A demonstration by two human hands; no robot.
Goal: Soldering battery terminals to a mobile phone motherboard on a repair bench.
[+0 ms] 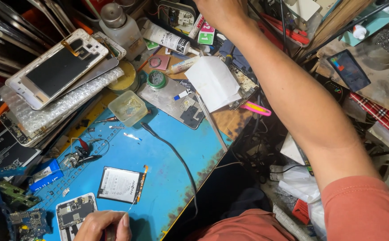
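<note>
Two hands are busy at a messy blue mat. The left hand is curled shut around a small thin tool, just beside an open phone and a flat battery. The right hand reaches far up among clutter; I cannot tell its grip.

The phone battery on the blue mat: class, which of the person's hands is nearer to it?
Left. The left hand sits at the mat's near edge, just below the phone battery. The right hand reaches far up over the cluttered back of the bench, well away from it.
</note>
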